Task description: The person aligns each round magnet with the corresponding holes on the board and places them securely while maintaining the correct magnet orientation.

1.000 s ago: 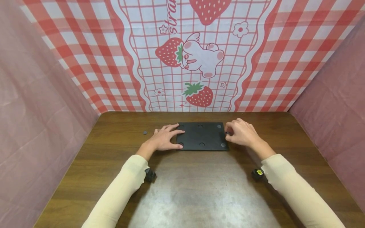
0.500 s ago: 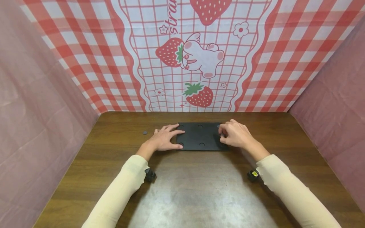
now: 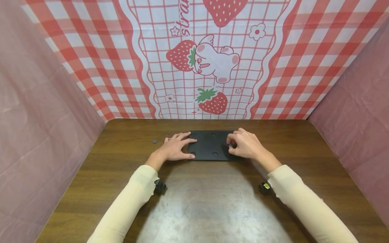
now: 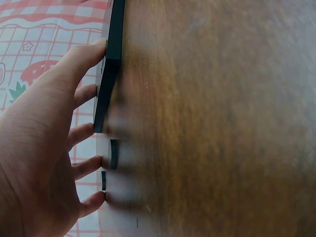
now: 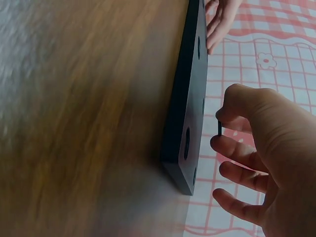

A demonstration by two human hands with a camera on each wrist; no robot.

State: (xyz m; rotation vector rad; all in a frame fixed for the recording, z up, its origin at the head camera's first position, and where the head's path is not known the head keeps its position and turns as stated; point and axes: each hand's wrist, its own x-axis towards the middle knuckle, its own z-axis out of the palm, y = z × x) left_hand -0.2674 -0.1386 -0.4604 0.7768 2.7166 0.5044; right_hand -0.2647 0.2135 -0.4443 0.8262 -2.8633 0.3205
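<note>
Thin disc pinched between the right fingers, black board beneath them
Probably light and stiff, best held by its rim; left fingers, spread, touch the board.

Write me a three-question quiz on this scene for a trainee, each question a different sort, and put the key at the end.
1. Multiple choice: which hand pinches the small dark disc? A) left; B) right; C) both.

2. True or false: in the right wrist view, a gap separates that disc from the black rectangular board.

3. Fill the gap: in the head view, a loose disc lies on the wooden table to the ____ of the board.

Key: 1. B, the right hand; 2. True; 3. left.
</note>
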